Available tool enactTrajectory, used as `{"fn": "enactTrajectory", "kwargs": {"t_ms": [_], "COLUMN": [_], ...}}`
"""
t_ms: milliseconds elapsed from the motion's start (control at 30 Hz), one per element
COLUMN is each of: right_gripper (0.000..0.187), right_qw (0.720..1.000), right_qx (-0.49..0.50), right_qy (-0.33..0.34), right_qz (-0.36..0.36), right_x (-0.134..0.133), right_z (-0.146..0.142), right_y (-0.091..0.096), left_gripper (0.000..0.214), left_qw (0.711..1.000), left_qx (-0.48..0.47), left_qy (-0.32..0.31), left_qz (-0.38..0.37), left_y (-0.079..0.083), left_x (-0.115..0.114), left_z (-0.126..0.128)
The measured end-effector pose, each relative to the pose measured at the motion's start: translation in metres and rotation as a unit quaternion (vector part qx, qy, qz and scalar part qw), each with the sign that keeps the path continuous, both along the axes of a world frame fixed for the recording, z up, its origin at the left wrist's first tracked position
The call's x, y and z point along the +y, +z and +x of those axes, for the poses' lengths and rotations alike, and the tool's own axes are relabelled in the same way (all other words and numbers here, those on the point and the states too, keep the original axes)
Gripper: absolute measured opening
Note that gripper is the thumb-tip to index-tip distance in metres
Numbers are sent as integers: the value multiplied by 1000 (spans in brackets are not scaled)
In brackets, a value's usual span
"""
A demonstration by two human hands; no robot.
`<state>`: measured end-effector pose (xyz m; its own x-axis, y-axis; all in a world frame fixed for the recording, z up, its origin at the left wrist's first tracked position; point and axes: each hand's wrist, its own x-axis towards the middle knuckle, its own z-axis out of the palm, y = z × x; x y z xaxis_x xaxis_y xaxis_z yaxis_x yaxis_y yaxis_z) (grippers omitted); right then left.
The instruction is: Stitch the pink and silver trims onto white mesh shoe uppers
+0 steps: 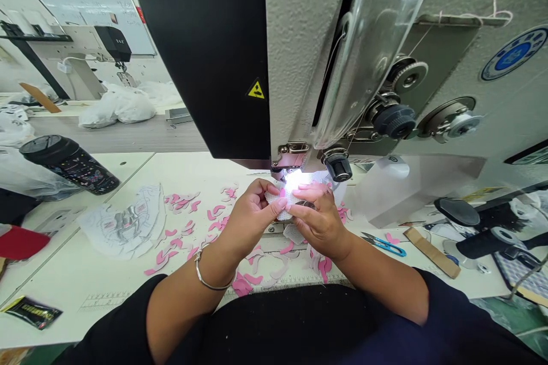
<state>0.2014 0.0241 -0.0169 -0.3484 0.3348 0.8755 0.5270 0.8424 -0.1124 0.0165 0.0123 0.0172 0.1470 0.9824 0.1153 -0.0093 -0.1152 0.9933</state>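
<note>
Under the lit needle area of a large grey sewing machine, my two hands meet at a small white mesh fabric piece with a bit of pink on it. My left hand pinches the fabric's left side between thumb and fingers. From the right, my right hand holds the same piece, its fingers bent over it close to the presser foot. Glare from the lamp washes out the fabric's middle, and the needle tip cannot be made out. Small curved pink pieces lie scattered about my hands.
On the left are a stack of white cut pieces, a black tumbler lying tilted and a black packet. Blue thread snips, a brown strip and a dark thread spool lie at right. Another sewing machine stands behind.
</note>
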Motion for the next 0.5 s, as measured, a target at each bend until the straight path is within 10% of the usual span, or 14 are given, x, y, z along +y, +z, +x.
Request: {"fn": "enactTrajectory", "kwargs": {"t_ms": [500], "right_gripper": [35], "right_qw": [1000], "right_qx": [-3], "right_qy": [-1], "right_qz": [-9], "right_x": [1], "right_z": [2], "right_y": [-5], "left_gripper": [15], "left_qw": [999], "left_qx": [-50], "left_qy": [-16], "left_qz": [15], "left_y": [-5], "left_x": [-1], "left_z": [0]}}
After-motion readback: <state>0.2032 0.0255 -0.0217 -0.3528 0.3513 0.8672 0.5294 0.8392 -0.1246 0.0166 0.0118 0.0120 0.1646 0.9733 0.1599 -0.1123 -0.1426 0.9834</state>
